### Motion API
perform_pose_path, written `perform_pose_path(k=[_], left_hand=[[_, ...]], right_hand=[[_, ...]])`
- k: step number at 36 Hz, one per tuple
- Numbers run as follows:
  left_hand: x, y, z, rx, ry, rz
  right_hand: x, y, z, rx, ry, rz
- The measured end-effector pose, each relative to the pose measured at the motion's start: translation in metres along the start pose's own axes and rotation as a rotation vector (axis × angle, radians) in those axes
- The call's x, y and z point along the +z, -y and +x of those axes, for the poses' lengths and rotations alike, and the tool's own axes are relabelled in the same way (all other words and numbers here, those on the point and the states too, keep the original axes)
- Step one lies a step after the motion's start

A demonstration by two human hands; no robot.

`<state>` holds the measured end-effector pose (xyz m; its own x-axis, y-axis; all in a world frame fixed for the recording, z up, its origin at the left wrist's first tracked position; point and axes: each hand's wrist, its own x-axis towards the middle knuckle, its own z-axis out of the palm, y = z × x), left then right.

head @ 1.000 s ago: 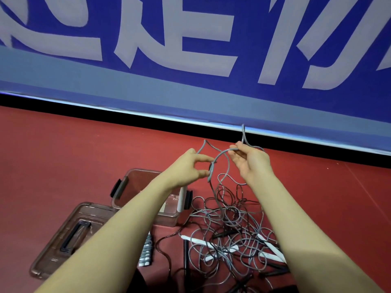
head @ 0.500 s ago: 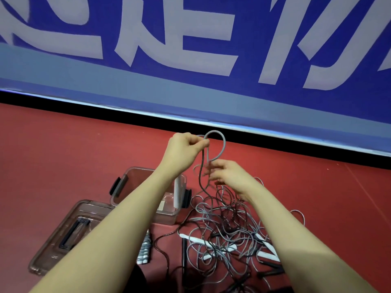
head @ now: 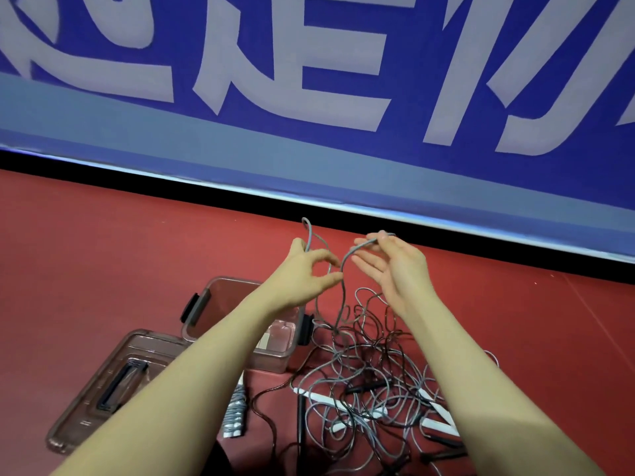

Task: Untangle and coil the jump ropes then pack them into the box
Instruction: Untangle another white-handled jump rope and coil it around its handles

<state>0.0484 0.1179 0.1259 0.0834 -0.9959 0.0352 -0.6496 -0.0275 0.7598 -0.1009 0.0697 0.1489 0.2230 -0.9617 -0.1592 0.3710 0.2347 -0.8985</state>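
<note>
Pinched grey rope (head: 338, 304) in left hand (head: 304, 273) and right hand (head: 395, 266), slack dropping straight into tangle (head: 364, 389) below.

Large pale characters run across the blue banner (head: 343, 139) behind the red floor, cut off at the top edge, so none can be read; nothing else carries legible text.

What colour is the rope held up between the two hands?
Grey; the thin grey jump rope shows best in the head view, against the red floor.
</note>
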Motion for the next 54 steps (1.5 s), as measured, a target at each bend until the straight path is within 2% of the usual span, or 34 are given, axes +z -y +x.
perform_pose_path(k=[4, 8, 10, 11, 13, 16, 18, 20, 23, 25, 30, 33, 38, 43, 45, 47, 49, 50, 52, 54], left_hand=[[0.004, -0.002, -0.001, 0.062, -0.022, -0.09], [0.005, -0.008, 0.002, 0.111, -0.123, -0.131], [0.005, -0.01, 0.004, 0.104, -0.194, -0.111], [0.004, -0.01, 0.005, 0.093, -0.234, -0.099], [0.001, -0.012, 0.006, 0.074, -0.312, -0.093], [-0.007, -0.016, 0.005, 0.088, -0.351, -0.119], [-0.012, -0.018, 0.005, 0.098, -0.354, -0.146], [-0.016, -0.018, 0.006, 0.096, -0.358, -0.158], [-0.018, -0.017, 0.008, 0.056, -0.358, -0.167], [-0.017, -0.016, 0.008, 0.009, -0.311, -0.188], [-0.01, -0.013, 0.002, -0.044, -0.042, -0.048], [-0.005, -0.008, -0.001, -0.043, 0.048, 0.04], [0.002, -0.007, -0.003, 0.056, 0.035, -0.047], [0.004, -0.01, 0.001, 0.036, -0.155, -0.083], [0.003, -0.011, 0.003, 0.021, -0.212, -0.096], [0.0, -0.015, 0.004, 0.029, -0.239, -0.102], [-0.005, -0.019, 0.005, 0.047, -0.26, -0.124], [-0.007, -0.02, 0.006, 0.056, -0.273, -0.134], [-0.012, -0.023, 0.007, 0.065, -0.297, -0.155], [-0.015, -0.024, 0.007, 0.069, -0.308, -0.169]], right_hand=[[0.003, 0.004, 0.0, 0.023, 0.038, 0.159], [0.005, 0.004, 0.001, -0.001, 0.071, 0.251], [0.002, 0.003, 0.003, -0.006, 0.079, 0.208], [-0.001, 0.0, 0.004, -0.002, 0.078, 0.101], [-0.008, -0.008, 0.005, 0.011, 0.09, -0.279], [-0.015, -0.022, 0.0, 0.045, 0.291, -0.803], [-0.016, -0.029, -0.005, 0.07, 0.461, -0.989], [-0.017, -0.035, -0.007, 0.072, 0.52, -1.026], [-0.013, -0.036, -0.01, 0.058, 0.465, -0.879], [-0.01, -0.033, -0.008, 0.01, 0.366, -0.784], [-0.007, -0.016, -0.003, -0.054, 0.158, -0.415], [-0.007, -0.005, -0.002, -0.038, 0.096, -0.213], [-0.003, 0.004, -0.002, 0.008, 0.123, 0.012], [-0.004, 0.004, 0.001, -0.001, 0.112, 0.159], [-0.008, -0.002, 0.004, -0.012, 0.099, -0.086], [-0.017, -0.013, 0.007, -0.053, 0.138, -0.629], [-0.024, -0.024, 0.007, -0.03, 0.29, -1.059], [-0.026, -0.029, 0.006, 0.006, 0.365, -1.166], [-0.026, -0.036, 0.001, 0.053, 0.442, -1.217], [-0.023, -0.04, 0.0, 0.009, 0.397, -1.199]])
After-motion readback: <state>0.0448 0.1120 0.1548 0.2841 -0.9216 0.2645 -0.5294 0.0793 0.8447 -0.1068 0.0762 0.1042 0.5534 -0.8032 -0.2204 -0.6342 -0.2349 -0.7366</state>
